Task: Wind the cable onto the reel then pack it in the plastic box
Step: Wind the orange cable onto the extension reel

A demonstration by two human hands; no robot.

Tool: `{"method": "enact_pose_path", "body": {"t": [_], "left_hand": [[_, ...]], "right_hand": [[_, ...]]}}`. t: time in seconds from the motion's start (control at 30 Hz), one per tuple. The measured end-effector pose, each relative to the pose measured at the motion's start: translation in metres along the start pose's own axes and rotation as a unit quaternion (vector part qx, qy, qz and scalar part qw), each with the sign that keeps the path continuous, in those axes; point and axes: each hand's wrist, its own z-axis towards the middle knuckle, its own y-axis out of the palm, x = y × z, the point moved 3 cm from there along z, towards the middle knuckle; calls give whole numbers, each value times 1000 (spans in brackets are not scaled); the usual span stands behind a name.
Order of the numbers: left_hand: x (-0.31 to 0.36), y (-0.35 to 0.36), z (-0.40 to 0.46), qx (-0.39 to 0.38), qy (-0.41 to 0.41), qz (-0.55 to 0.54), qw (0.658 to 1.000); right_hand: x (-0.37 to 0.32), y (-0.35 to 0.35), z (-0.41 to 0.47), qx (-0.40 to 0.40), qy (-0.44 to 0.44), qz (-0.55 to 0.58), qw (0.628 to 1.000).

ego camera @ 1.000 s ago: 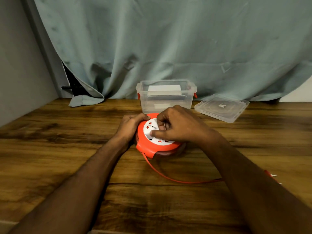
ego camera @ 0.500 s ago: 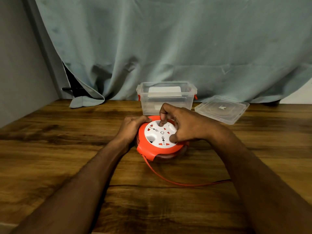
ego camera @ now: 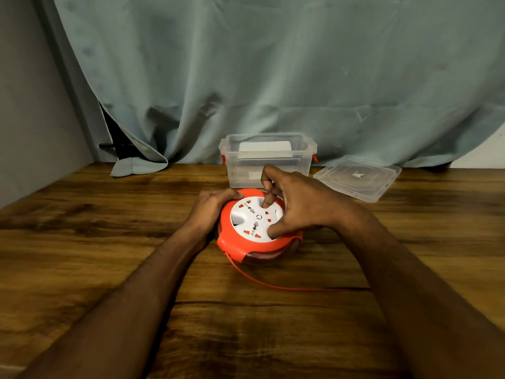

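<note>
An orange cable reel (ego camera: 237, 247) with a white socket face (ego camera: 252, 218) lies flat on the wooden table (ego camera: 109, 242). My left hand (ego camera: 209, 207) grips its left rim. My right hand (ego camera: 296, 206) rests on the white face, index finger pressed into a recess and thumb on the near edge. A thin orange cable (ego camera: 273, 284) runs out of the reel's front and away to the right, under my right forearm. The clear plastic box (ego camera: 269, 170) stands open just behind the reel.
The box's clear lid (ego camera: 358, 176) lies flat to its right. A grey-green curtain (ego camera: 273, 77) hangs along the table's back edge, with a grey wall (ego camera: 32, 105) on the left. The box has orange latches on its sides.
My right hand has turned round the white face, index finger moving from the near left to the far side. The loose cable on the table has shortened, and the plug is out of view.
</note>
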Motion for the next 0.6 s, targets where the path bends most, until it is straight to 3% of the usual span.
{"method": "enact_pose_path", "body": {"t": [0.6], "left_hand": [[-2,-5,3,40,16,-19,999]], "right_hand": [[0,1,4,2,4,28,1000]]}}
